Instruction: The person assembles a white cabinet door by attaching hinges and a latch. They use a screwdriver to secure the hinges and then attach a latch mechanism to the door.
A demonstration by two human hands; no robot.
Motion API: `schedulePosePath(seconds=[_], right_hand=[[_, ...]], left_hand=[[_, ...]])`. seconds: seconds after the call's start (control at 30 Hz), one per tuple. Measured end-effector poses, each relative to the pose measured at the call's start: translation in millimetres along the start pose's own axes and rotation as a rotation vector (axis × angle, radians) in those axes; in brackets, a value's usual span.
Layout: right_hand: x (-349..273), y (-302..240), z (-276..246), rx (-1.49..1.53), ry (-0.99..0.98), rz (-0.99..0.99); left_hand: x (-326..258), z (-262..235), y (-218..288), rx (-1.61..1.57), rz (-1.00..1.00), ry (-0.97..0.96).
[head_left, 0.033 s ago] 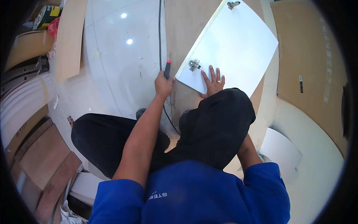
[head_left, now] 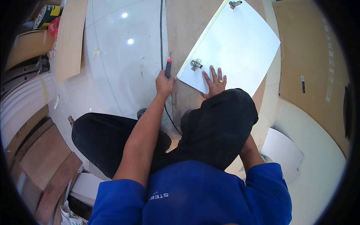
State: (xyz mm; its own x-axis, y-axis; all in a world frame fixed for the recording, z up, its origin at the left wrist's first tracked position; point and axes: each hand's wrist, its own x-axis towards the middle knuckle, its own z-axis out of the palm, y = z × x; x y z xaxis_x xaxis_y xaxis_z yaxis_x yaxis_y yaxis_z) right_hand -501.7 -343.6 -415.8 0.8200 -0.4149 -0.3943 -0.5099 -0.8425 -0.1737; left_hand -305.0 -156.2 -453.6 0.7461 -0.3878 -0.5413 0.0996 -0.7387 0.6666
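Observation:
My left hand [head_left: 164, 83] is closed around a utility knife [head_left: 168, 67] with a dark grip, a red collar and a thin blade pointing away from me. That hand is at the near left corner of a white cabinet panel [head_left: 240, 48]. My right hand [head_left: 216, 83] lies flat on the panel's near end, fingers spread, a ring on one finger. Just left of its fingertips, a metal hinge [head_left: 195, 64] is fixed near the panel's left edge. Another hinge [head_left: 235, 4] sits at the far end. My raised right knee covers part of the panel's near side.
Beneath the panel lies a brown board [head_left: 180, 26]. A black cable [head_left: 161, 33] runs along the tiled floor beside it. Flattened cardboard [head_left: 303, 56] is at the right. On the left are a light wooden board [head_left: 71, 37] and stacked brown boards [head_left: 45, 157].

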Motion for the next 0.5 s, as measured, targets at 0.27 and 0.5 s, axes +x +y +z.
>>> schedulePosePath(seconds=[0.27,0.5], right_hand=[[-7.4,1.2,8.4,-0.021,-0.092,-0.091],[80.1,97.8,-57.1,0.171,0.072,0.411]], left_hand=[[-8.3,13.4,21.3,0.098,0.023,0.113],[13.9,8.5,85.4,0.045,0.461,0.218]])
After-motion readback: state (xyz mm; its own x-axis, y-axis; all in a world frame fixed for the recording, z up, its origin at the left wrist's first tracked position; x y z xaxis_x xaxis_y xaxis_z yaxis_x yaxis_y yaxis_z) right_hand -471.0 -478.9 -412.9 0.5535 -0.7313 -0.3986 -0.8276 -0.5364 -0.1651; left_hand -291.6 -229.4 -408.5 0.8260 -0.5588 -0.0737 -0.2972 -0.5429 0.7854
